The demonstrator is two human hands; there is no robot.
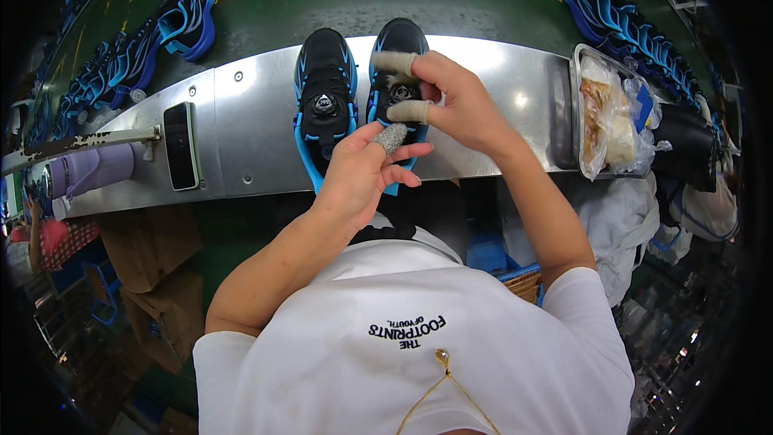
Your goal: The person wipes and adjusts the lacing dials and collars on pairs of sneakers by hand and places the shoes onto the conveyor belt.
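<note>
Two black sneakers with blue trim, each with a round dial on its tongue, stand side by side on the metal bench with toes away from me. The left sneaker is untouched. Above the right sneaker reaches my right hand, its two cream-covered fingertips apart on either side of the dial. My left hand is at that sneaker's heel end, partly hiding the opening. Its fingers are spread and a grey cover sits on one of them. I see nothing gripped in either hand.
A phone lies on the bench at left, near a metal bar and a purple tumbler. At right is a metal tray with plastic-bagged items. Rows of similar shoes line the green surface beyond.
</note>
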